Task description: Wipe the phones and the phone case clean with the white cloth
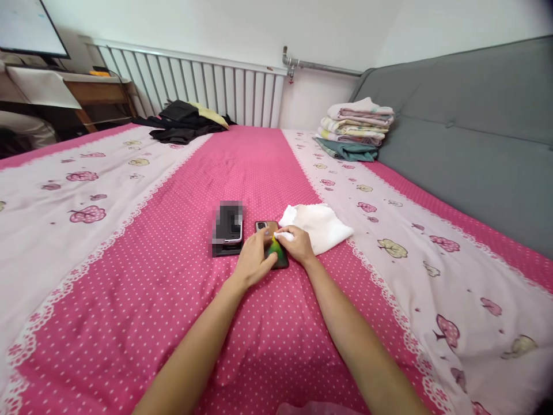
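Fingers of right hand [298, 244]: pinched together on small white wad [285, 236], at back of phone [281, 254]. Fingers of left hand [254, 256]: parted, laid over phone's left side. Phone: camera side up on pink bedspread [276, 328], between dark handset [232, 229] and white cloth [322, 226].

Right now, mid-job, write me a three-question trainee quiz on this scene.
1. Which hand pinches the small white wad over the green phone?
2. True or false: the white cloth lies to the left of the green phone.
3. Which is nearest the grey headboard: A) radiator, B) folded stack, C) dark clothes?

Key:
1. The right hand.
2. False; the white cloth lies to its right.
3. B.
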Demonstrator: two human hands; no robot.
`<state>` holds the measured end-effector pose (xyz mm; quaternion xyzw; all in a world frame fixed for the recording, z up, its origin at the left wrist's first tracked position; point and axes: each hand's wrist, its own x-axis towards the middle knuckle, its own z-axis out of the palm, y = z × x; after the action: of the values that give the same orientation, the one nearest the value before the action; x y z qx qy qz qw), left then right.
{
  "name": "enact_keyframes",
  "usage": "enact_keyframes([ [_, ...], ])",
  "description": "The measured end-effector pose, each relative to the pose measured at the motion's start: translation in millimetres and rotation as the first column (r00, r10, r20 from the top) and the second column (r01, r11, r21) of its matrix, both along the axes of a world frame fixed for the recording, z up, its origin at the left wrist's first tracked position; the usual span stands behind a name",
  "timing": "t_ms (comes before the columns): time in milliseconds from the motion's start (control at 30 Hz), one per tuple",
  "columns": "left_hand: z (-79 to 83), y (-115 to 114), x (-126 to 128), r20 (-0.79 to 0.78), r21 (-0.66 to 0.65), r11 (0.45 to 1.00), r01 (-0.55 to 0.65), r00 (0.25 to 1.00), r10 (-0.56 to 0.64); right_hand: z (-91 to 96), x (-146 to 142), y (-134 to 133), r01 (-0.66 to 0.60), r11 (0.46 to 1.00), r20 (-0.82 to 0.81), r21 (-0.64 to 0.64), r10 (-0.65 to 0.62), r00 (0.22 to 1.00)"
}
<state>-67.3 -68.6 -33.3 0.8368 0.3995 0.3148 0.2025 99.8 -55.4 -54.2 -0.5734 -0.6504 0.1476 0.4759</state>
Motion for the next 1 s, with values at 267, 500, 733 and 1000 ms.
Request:
enact_keyframes([
  [267,0.0,-6,2,-0.11,0.118,0.993,-0.025,0.993,0.038,-1.0,2,1,-0.023,1.0,-0.031,0.012,0.023,0.999],
  [500,-2.2,-12,-17,0.322,-0.093,0.996,0.017,0.947,0.014,2.2,0,-5,-0.118,0.992,-0.098,0.042,0.122,0.988],
  [733,-4.0,-6,-3,0.224,-0.141,0.975,0.174,0.965,-0.14,0.1,2,-4,-0.17,0.984,-0.302,0.047,0.176,0.937],
  [1000,-0.1,-8,-2,0.115,-0.118,0.969,0.217,0.972,-0.203,-2.7,5,-2,-0.213,0.977,-0.513,0.007,0.187,0.838],
])
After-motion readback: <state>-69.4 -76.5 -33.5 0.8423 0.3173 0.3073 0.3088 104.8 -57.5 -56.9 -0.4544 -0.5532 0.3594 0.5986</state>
